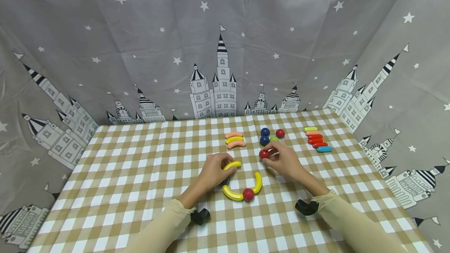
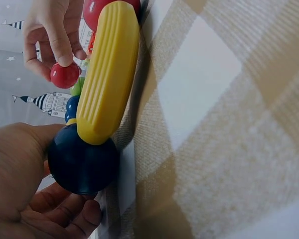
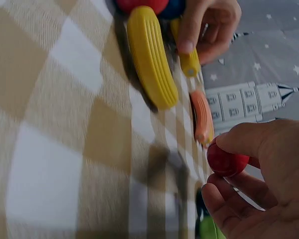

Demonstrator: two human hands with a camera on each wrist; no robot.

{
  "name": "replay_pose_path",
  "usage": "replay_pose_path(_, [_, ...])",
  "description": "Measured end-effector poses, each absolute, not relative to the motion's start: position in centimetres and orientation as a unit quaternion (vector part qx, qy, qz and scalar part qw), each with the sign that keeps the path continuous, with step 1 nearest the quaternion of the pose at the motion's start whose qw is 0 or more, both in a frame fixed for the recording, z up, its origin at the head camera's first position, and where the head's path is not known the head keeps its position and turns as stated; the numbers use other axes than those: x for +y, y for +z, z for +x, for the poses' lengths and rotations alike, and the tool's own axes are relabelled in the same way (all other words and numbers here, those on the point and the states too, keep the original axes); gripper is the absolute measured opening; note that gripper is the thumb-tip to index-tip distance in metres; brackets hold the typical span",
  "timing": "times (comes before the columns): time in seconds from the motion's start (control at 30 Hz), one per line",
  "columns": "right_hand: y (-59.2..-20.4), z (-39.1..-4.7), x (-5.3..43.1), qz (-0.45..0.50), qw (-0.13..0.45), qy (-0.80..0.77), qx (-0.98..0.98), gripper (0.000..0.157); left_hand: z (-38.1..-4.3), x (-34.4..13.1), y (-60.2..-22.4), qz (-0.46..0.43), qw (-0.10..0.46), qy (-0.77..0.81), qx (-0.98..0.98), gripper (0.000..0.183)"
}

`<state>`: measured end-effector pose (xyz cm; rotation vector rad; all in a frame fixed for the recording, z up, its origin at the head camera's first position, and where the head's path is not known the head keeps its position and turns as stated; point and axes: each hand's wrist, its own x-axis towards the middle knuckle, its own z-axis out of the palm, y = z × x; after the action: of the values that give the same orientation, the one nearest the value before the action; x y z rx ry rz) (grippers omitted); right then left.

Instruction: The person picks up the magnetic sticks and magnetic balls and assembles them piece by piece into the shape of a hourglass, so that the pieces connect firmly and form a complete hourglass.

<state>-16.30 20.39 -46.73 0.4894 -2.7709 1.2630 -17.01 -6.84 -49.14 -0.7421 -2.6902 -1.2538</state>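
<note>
My left hand (image 1: 213,171) grips a yellow curved stick (image 1: 234,164) between thumb and fingers. At that stick's near end sits a dark blue ball (image 2: 83,160), mostly hidden by the hand in the head view. From there a second yellow curved stick (image 1: 232,195), a red ball (image 1: 248,195) and a third yellow curved stick (image 1: 258,182) run on in an arc on the cloth. Above the tablecloth, right of the arc's opening, my right hand (image 1: 284,162) pinches another red ball (image 1: 264,154) between thumb and fingertips.
Behind the hands lie pink and yellow curved sticks (image 1: 234,139). Beside them are two dark blue balls (image 1: 265,140), a green ball (image 1: 274,139) and a red ball (image 1: 280,133). Several short straight sticks (image 1: 315,141) line the right side of the checked tablecloth (image 1: 140,175).
</note>
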Motion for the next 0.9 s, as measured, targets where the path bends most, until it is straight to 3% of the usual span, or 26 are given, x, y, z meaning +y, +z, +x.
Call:
replay_pose_path(0.6, [-48.1,-15.6,16.9,0.155,-0.046,0.421,-0.892,0.027,-17.0,-6.8,-49.1,-0.237,0.042,-0.410,-0.880,0.014])
replay_pose_path(0.9, [-48.0,-15.4,16.2,0.178,-0.042,0.427,-0.886,0.024,-17.0,-6.8,-49.0,-0.235,0.038,-0.408,-0.881,0.014])
